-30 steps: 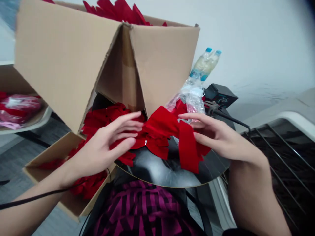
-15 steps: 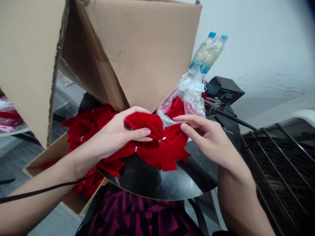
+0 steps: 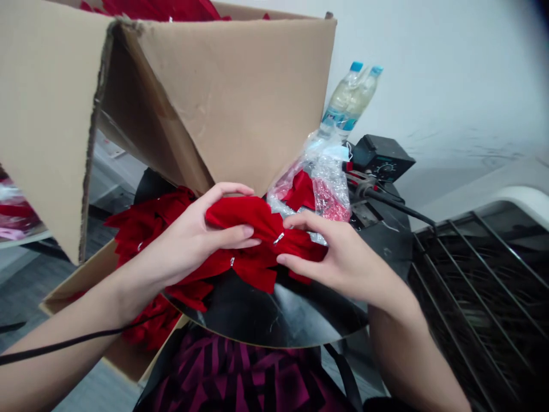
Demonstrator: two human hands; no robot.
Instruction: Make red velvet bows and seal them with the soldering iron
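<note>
Black tabletop (image 3: 295, 320) beneath, hands (image 3: 189, 237) partly cover red bow (image 3: 242, 213).

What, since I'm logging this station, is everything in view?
held bow: one, red, centre
fabric pieces: many, red, piled centre left
round tabletop: one, black, under the bow
large cardboard box: one, brown, behind
smaller box: one, brown, lower left
bottles: two, clear, blue-capped, back right
plastic bag: one, clear, below the bottles
dial unit: one, black, right
wire rack: one, dark, far right
wrapped bundle: one, red and pink, left edge
forearm cord: one, black, lower left
wall: one, pale, back
clothing: one, purple and black, bottom
left grip: one, bare, on the bow's left
right grip: one, bare, on the bow's right
</note>
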